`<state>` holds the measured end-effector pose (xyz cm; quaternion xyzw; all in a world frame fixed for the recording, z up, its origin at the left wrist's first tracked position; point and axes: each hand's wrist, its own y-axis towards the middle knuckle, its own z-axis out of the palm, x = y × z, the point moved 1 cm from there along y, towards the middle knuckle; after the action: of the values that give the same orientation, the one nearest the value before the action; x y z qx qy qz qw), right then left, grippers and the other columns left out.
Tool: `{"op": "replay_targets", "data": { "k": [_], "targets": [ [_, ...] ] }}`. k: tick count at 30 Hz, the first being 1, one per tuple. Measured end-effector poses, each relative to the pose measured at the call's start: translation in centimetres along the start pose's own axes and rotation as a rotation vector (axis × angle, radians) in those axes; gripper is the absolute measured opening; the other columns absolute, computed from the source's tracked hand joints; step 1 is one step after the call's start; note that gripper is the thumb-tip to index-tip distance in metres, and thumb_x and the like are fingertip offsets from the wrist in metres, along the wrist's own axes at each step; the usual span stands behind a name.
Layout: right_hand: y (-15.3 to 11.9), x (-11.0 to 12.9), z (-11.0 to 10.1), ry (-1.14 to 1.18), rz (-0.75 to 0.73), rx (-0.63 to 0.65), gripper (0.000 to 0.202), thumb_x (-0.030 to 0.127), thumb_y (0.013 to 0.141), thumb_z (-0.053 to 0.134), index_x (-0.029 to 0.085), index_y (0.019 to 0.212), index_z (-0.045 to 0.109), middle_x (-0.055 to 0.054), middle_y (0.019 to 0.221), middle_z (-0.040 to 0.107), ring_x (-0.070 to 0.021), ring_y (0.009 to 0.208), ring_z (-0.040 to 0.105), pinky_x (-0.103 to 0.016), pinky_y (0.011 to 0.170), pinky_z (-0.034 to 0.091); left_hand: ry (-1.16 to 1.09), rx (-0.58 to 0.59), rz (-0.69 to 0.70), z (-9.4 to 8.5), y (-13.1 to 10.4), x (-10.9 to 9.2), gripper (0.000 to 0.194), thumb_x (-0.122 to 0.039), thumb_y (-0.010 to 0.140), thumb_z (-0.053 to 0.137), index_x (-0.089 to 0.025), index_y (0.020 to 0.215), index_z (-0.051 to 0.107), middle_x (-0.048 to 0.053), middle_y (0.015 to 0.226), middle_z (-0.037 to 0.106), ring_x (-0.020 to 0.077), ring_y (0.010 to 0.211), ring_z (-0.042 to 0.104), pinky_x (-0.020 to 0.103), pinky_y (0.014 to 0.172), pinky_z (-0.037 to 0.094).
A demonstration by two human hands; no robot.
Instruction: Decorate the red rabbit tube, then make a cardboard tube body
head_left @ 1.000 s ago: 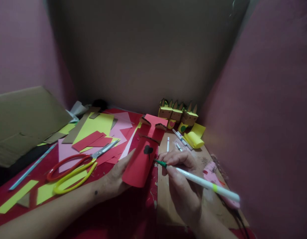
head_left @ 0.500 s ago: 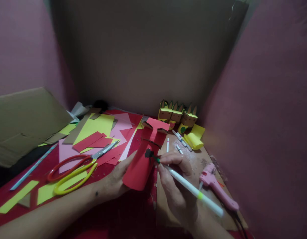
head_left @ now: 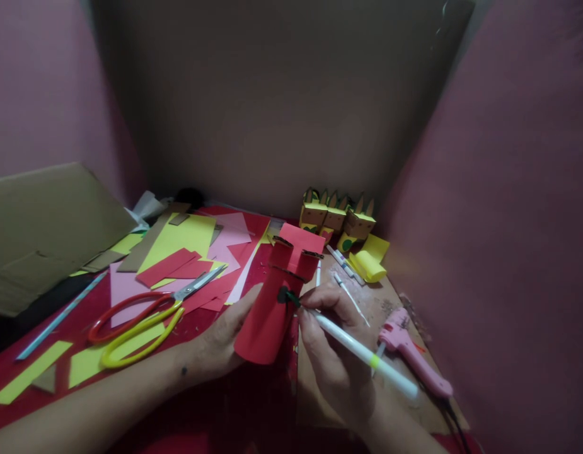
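Observation:
A red paper figure [head_left: 265,325], rolled into a tube with a boxy cardboard-edged top, leans tilted in my left hand [head_left: 225,337]. My left fingers wrap round its far side and are partly hidden. On the tube's front is a dark, roundish mark [head_left: 285,294]. My right hand [head_left: 336,353] pinches a white marker [head_left: 352,345] with a green tip end and a yellow-green band. The marker's tip touches or nearly touches the dark mark; I cannot tell which.
Scissors [head_left: 166,315] with red and yellow handles lie left among coloured paper sheets [head_left: 182,246]. A pink glue gun [head_left: 414,353] rests on a cardboard sheet [head_left: 319,410] at right. Behind stand several yellow-and-brown paper figures [head_left: 336,219], near a yellow paper roll [head_left: 369,268] and markers [head_left: 344,263].
The red figure's top has tilted slightly, showing more of its boxy part. My right hand and the marker have shifted slightly left, with the marker tip still at the dark mark.

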<state>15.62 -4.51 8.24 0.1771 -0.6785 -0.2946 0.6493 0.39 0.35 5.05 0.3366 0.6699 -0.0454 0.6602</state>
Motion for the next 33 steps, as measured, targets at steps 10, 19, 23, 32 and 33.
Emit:
{"op": "replay_targets", "data": {
  "k": [10,19,23,32,33],
  "targets": [
    [-0.4,0.0,-0.2,0.042,-0.024,-0.042,0.012,0.012,0.084,0.055,0.024,0.085,0.057,0.004,0.071,0.054,-0.0080,0.062,0.052,-0.019,0.054,0.042,0.095,0.072,-0.034,-0.7,-0.1,0.5,0.041,-0.031,0.089,0.057,-0.020,0.128,0.051,0.006,0.101,0.065,0.0199,0.090,0.059,0.027,0.078,0.051],
    [-1.0,-0.7,0.0,-0.100,-0.135,-0.096,0.021,0.014,0.091,0.052,0.028,0.101,0.063,0.004,0.078,0.062,-0.0093,0.069,0.060,-0.023,0.066,0.051,0.108,-0.138,-0.110,0.0,0.2,0.8,0.036,-0.031,0.079,0.069,-0.020,0.112,0.060,0.006,0.098,0.069,0.0213,0.085,0.063,0.031,0.076,0.054],
    [-1.0,-1.1,0.2,-0.351,-0.205,-0.032,0.033,0.018,0.081,0.064,0.024,0.111,0.054,-0.002,0.095,0.060,-0.0158,0.086,0.060,-0.032,0.078,0.053,0.042,-0.241,-0.184,0.5,0.2,1.8,0.039,-0.036,0.074,0.073,-0.017,0.105,0.058,0.006,0.094,0.067,0.0211,0.081,0.061,0.033,0.071,0.055],
    [-0.8,-2.3,0.5,-0.454,-0.202,0.026,0.038,0.008,0.078,0.055,0.024,0.112,0.048,-0.003,0.096,0.059,-0.0153,0.084,0.062,-0.030,0.076,0.055,-0.032,-0.039,-0.182,0.3,0.3,0.6,0.047,-0.034,0.078,0.070,-0.019,0.119,0.053,0.010,0.115,0.062,0.0286,0.105,0.059,0.040,0.087,0.052],
    [-0.8,-2.3,0.4,-0.462,-0.187,0.025,0.039,0.007,0.078,0.055,0.024,0.112,0.048,-0.003,0.097,0.059,-0.0155,0.085,0.062,-0.030,0.077,0.056,-0.027,-0.034,-0.207,0.2,0.3,0.5,0.049,-0.034,0.077,0.071,-0.019,0.119,0.052,0.010,0.115,0.062,0.0290,0.106,0.059,0.040,0.087,0.051]
  ]
}}
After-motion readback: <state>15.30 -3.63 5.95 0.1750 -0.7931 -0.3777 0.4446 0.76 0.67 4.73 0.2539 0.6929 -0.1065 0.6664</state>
